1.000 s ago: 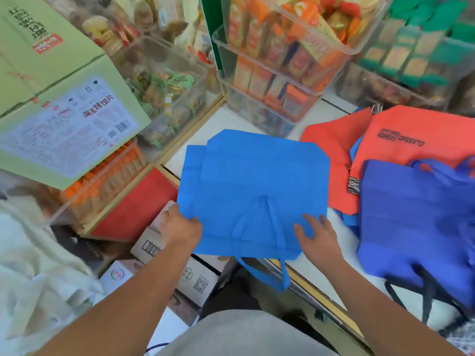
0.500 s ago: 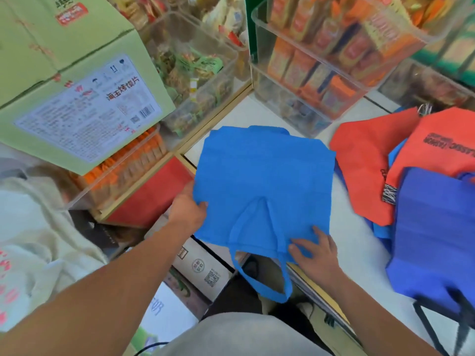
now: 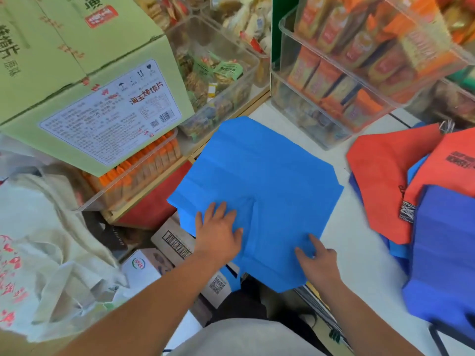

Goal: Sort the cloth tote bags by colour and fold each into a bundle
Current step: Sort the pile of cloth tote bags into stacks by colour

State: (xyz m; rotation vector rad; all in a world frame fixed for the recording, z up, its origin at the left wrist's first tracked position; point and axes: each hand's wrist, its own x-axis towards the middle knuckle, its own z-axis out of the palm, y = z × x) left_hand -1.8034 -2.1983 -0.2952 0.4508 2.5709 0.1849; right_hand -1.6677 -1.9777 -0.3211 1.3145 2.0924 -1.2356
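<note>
Your left hand [image 3: 218, 233] lies flat, fingers straight, on the light blue bag [image 3: 262, 170], which is spread across the white counter [image 3: 365, 253] with its near edge hanging over the rim. Your right hand [image 3: 320, 264] presses the bag's near right part, fingers spread, gripping nothing. Red bags [image 3: 385, 181] and a dark blue bag [image 3: 447, 253] lie piled at right; a green carton [image 3: 84, 80] stands at left.

At the right edge the dark blue cloth tote bag [image 3: 447, 253] was cut off, and the black print on the orange-red cloth tote bag [image 3: 437, 181] above it was blurred.
</note>
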